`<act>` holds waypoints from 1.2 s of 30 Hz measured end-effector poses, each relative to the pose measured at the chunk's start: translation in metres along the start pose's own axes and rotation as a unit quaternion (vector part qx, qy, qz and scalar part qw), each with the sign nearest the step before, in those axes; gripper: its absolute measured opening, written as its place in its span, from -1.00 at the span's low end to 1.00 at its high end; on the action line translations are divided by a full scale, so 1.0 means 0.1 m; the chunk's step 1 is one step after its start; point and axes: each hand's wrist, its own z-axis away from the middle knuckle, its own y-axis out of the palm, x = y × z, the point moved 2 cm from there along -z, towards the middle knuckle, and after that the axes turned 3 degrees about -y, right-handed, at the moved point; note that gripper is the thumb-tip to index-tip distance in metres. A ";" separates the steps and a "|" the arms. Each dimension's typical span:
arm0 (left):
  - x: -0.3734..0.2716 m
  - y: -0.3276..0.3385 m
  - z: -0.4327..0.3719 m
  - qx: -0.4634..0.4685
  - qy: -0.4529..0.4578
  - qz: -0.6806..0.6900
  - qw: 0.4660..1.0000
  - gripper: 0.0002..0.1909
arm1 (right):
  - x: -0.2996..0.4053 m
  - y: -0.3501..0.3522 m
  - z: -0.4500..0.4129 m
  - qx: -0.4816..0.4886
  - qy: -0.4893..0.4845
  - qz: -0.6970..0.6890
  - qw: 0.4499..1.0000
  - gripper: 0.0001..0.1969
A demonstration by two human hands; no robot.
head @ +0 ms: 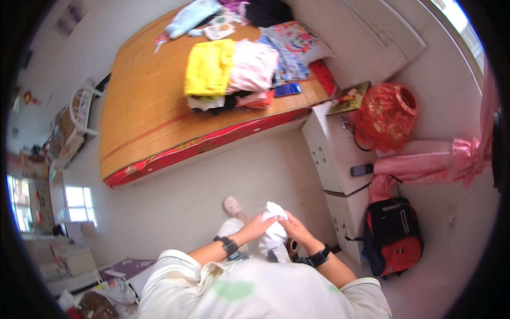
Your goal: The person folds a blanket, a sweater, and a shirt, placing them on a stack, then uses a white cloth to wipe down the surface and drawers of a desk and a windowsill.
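Both my hands hold a small white cloth item (pixel 272 234), bunched up in front of my body above the floor. My left hand (pixel 259 226) grips its left side and my right hand (pixel 294 227) its right side, the fingertips nearly meeting near the top. Whether it is a sock or another garment I cannot tell. Ahead, two piles of folded clothes sit side by side on the bed (pixel 147 91): one topped by a yellow garment (pixel 209 65), the other by a pale pink garment (pixel 255 65). A blue phone-like object (pixel 287 89) lies by the pink pile.
More clothes (pixel 193 18) and a floral pillow (pixel 297 40) lie at the bed's far side. To the right stand white cabinets (pixel 328 151) with a red gauzy cover (pixel 384 115) on top. A black and red backpack (pixel 394 237) rests against them. Bags (pixel 97 305) sit behind, lower left.
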 end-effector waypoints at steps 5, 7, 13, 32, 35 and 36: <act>-0.13 -0.56 0.39 -0.060 -0.004 0.005 0.998 -0.61 | 0.52 0.57 0.06 -0.002 0.023 0.125 0.992 -0.52; 0.03 -0.96 0.41 -0.064 0.063 -0.016 0.996 -0.56 | 0.61 0.84 -0.03 0.000 -0.014 0.124 0.992 -0.58; -0.57 -1.94 0.87 -0.069 0.151 -0.058 0.984 -0.61 | 0.88 1.64 -0.32 -0.122 -0.152 0.254 0.947 -0.84; -0.99 -2.55 0.52 -0.180 0.140 -0.179 0.957 -0.40 | 1.63 1.69 -0.69 -0.144 -0.250 0.354 0.889 -0.73; -1.06 -2.29 0.32 -0.070 0.115 -0.039 0.990 -0.53 | 1.69 1.35 -0.67 -0.057 -0.221 0.375 0.899 -0.61; -1.25 -2.15 0.28 -0.021 0.124 -0.007 0.992 -0.52 | 1.73 1.23 -0.63 -0.012 -0.197 0.394 0.897 -0.58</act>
